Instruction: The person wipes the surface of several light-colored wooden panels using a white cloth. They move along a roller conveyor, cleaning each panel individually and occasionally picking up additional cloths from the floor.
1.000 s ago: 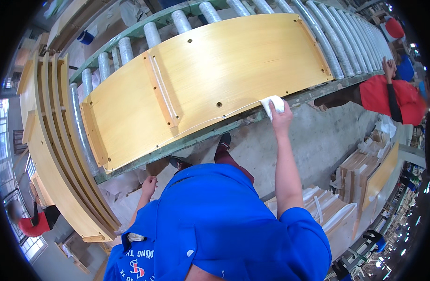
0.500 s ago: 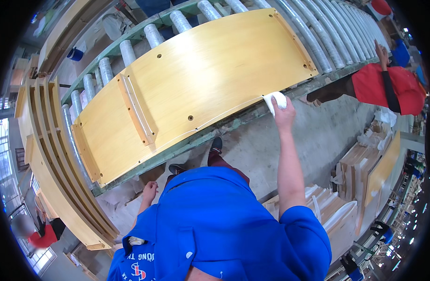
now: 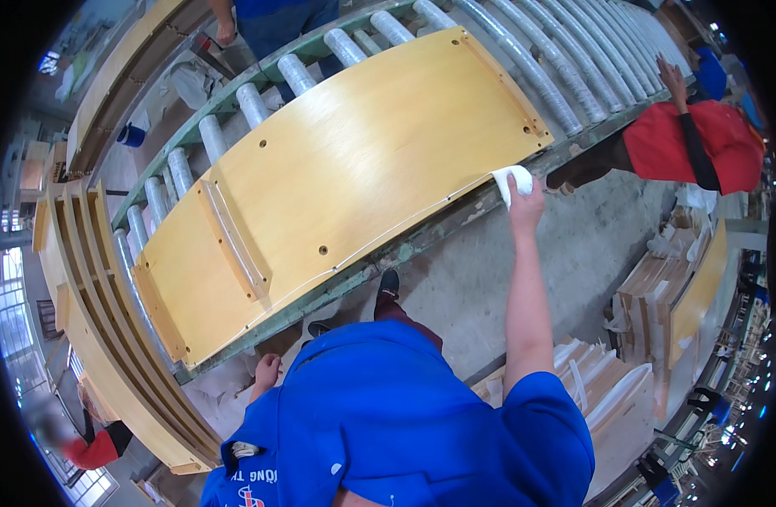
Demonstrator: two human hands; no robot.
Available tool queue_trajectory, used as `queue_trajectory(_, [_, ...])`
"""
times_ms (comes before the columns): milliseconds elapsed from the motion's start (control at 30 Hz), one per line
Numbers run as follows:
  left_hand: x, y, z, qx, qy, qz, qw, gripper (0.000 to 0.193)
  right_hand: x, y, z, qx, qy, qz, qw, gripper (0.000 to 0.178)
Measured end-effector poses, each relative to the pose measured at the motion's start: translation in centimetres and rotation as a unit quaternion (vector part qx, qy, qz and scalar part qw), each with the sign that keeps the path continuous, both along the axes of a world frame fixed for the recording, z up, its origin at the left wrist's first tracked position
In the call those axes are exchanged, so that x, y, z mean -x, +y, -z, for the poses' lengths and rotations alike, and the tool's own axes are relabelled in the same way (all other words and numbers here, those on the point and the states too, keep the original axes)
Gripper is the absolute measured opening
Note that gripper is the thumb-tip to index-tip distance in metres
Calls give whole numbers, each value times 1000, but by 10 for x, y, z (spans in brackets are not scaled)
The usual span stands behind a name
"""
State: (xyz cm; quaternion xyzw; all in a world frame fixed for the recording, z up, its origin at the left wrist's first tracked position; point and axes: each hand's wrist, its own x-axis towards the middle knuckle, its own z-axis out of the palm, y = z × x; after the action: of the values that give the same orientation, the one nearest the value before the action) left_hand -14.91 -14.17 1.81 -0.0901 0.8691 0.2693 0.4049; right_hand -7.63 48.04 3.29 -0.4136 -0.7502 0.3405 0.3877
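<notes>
My right hand grips a white cloth. It presses this against the near edge of a wide, yellowish wooden panel, towards the panel's right end. A thin pale line runs along that near edge, left of the cloth. The panel has several dark holes and wooden strips fixed across it: an end strip, a strip towards the left and another at the left end. Low by my waist, my left hand hangs with curled fingers, apart from the panel and apparently holding nothing.
Under the panel lies a roller conveyor with a green frame. Curved wooden panels stand stacked at left. Wrapped boards are piled at right. A person in red is beside the conveyor at right; another person stands across it.
The cloth in my right hand has slid farther right along the panel's near edge. My left hand stays low by my waist. The view has shifted slightly.
</notes>
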Motion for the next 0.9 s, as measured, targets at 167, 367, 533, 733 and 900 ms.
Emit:
queue_trajectory(167, [4,10,-11,10,11,0,1000,27,-3,57,3,-44,6,57,997,31])
queue_trajectory(367, [13,21,-26,19,-16,20,999,24,-4,101,0,-60,-37,136,988,34])
queue_trajectory(533, [35,29,-41,-7,-61,16,998,24,-8,118,-2,-54,-71,157,984,37])
queue_trajectory(733, [71,46,-48,-57,123,-29,990,23,-9,130,-3,-43,-101,153,982,42])
queue_trajectory(900, [111,79,-44,-75,279,-21,957,30,-7,145,5,-2,-18,144,989,44])
